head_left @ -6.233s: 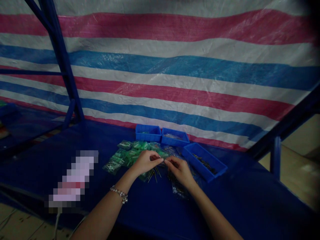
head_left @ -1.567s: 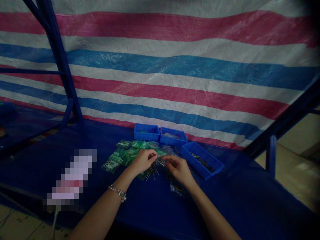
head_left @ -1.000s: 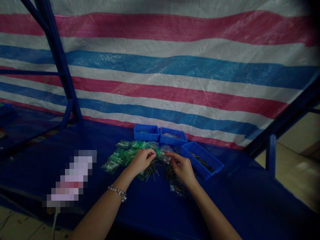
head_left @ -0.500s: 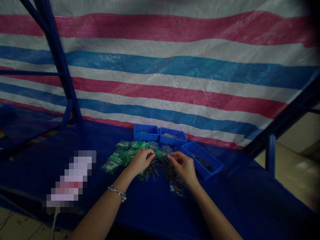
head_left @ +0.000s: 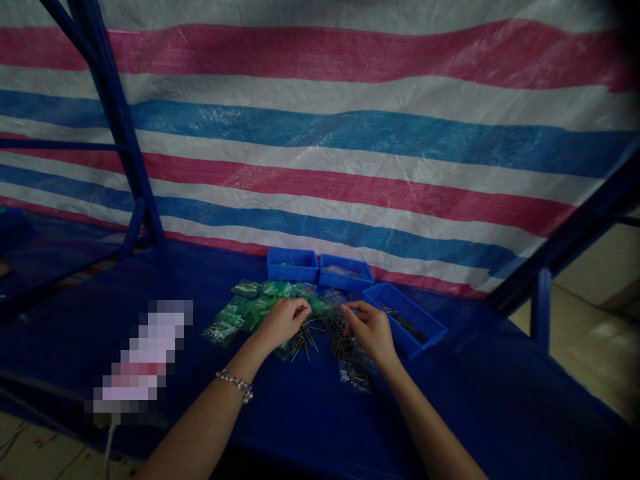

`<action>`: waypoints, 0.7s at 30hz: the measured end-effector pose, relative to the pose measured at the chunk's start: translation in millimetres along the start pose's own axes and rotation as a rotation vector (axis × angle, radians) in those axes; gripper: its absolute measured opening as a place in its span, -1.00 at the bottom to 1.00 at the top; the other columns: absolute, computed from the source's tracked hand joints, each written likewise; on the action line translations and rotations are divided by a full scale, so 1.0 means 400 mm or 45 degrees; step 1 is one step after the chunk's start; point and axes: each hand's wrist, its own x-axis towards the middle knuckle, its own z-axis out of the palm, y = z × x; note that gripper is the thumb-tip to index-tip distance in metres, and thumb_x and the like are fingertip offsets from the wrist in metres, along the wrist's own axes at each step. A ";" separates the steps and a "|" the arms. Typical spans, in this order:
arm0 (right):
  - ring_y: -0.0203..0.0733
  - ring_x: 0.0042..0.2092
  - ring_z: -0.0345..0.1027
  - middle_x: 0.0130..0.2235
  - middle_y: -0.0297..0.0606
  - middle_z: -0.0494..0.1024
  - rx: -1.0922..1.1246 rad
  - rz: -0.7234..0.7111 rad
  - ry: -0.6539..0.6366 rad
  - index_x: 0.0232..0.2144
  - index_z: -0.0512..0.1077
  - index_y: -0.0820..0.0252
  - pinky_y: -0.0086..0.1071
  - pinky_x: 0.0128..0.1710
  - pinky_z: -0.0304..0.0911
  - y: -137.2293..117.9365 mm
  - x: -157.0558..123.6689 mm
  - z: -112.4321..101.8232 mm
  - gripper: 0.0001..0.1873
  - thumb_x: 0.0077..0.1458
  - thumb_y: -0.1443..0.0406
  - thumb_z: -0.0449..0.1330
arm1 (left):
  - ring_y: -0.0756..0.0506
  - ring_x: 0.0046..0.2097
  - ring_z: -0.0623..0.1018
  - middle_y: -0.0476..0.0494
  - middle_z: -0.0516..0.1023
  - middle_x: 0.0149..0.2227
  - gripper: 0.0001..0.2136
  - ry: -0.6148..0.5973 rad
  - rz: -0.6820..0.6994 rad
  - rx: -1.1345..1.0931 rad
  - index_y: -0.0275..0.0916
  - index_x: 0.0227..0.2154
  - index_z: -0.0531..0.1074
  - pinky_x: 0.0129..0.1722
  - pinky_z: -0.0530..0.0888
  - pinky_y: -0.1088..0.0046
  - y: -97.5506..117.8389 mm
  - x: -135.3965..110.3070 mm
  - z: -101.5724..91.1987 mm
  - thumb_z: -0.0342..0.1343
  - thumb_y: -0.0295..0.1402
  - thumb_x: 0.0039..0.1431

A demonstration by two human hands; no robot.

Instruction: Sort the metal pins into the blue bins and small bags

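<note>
My left hand [head_left: 284, 323] is closed in a pinch above a heap of green and clear plastic bags [head_left: 235, 313]; what its fingertips hold is too small to make out. Just below it, loose slim dark metal rods [head_left: 304, 343] lie fanned out. My right hand [head_left: 371, 330] is to the right, thumb and fingers drawn together, and anything between them is hidden. Under its fingertips is a second pile of rods [head_left: 340, 343]. A clear plastic bag [head_left: 355, 375] with dark pieces inside lies nearer me, below the right hand.
A blue bin [head_left: 425, 343] of dark metal pieces stands right of my right hand. Two more blue bins, the left one [head_left: 293, 272] and the middle one [head_left: 345, 283], stand behind the bags. A pixelated object [head_left: 143, 360] with a cable lies left. Blue frame posts [head_left: 120, 133] and a striped sheet [head_left: 350, 180] rise behind.
My right hand has shifted slightly right, away from the left hand, widening the gap between their fingertips. The left hand stays nearly in place.
</note>
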 end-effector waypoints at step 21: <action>-0.20 -0.44 0.41 -0.32 -0.19 0.51 -0.094 -0.178 -0.017 -0.30 0.36 0.20 -0.38 -0.44 0.29 0.026 0.006 0.001 -0.77 0.01 0.24 0.00 | 0.04 -0.48 0.36 -0.03 0.40 -0.52 -0.83 0.004 -0.040 -0.015 -0.30 -0.46 0.38 -0.47 0.22 0.57 0.003 0.000 0.002 -0.07 -0.37 0.11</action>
